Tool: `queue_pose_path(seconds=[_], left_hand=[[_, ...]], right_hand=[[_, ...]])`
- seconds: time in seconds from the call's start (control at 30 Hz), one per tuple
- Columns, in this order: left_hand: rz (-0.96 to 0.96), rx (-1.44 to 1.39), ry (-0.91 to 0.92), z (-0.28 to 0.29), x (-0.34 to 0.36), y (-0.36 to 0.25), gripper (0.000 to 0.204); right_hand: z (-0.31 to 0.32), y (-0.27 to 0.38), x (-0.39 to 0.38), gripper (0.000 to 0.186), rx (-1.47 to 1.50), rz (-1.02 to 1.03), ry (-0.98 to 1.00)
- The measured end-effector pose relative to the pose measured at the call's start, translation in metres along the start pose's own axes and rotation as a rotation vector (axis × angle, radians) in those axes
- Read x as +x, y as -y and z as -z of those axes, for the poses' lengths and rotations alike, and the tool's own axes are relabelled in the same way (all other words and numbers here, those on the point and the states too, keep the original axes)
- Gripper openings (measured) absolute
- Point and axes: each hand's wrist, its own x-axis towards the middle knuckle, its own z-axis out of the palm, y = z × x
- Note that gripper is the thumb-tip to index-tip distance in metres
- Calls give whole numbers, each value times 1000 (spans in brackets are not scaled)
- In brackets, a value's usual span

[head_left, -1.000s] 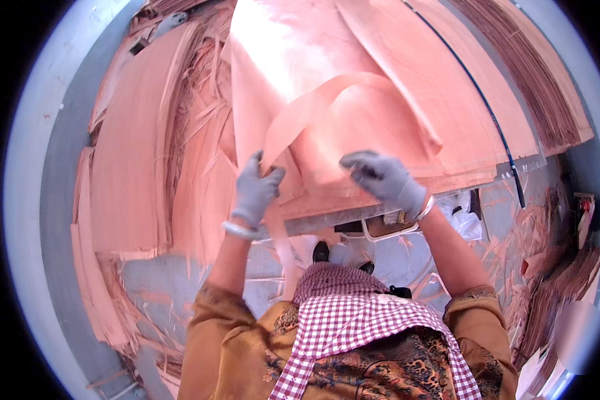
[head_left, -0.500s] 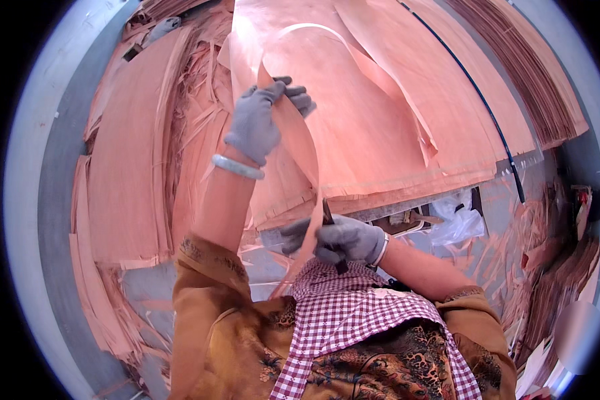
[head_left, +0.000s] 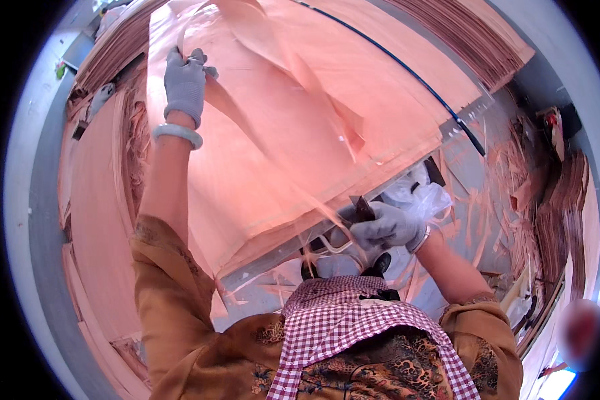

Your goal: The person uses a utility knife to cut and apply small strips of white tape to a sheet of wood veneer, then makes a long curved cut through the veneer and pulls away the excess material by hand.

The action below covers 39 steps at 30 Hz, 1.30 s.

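My left hand (head_left: 185,83), in a grey glove, is closed on a long thin strip of wood veneer (head_left: 237,120) over the far left of a stack of pinkish veneer sheets (head_left: 267,180). From that hand the strip runs down towards the stack's near edge, and another end loops up beyond it. My right hand (head_left: 390,227), also gloved, is closed around a dark flat blade (head_left: 362,209) just off the near edge. The handle is hidden in the palm. A loose, curled veneer piece (head_left: 343,123) lies on the top sheet.
A thin dark rod (head_left: 407,70) lies across the stack's right part. Crumpled clear plastic (head_left: 420,197) sits below the near edge. More veneer piles stand at left (head_left: 100,220) and far right (head_left: 467,37). Veneer scraps (head_left: 487,200) litter the floor.
My left hand has moved up and left with the strip, away from my body. My right hand has shifted right with the blade. The whole view has turned, so the stack appears tilted.
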Motion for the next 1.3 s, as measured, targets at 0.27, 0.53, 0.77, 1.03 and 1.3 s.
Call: queue_pose_path(seconds=[0.27, 0.53, 0.77, 1.03, 1.3], left_hand=[[-620, 1402, -130, -123, -24, 24, 72], [474, 653, 270, -245, -157, 133, 58], [467, 653, 101, -339, -152, 158, 60], [732, -19, -122, -441, -132, 206, 41], [639, 312, -598, -498, -41, 297, 36]], right_hand=[[145, -57, -131, 37, -84, -175, -350], [248, -86, -315, 40, 104, -300, -631], [326, -119, -427, 35, 289, -174, -867], [438, -67, -423, 35, 154, -232, -762], [620, -35, -439, 38, -72, -399, -727]])
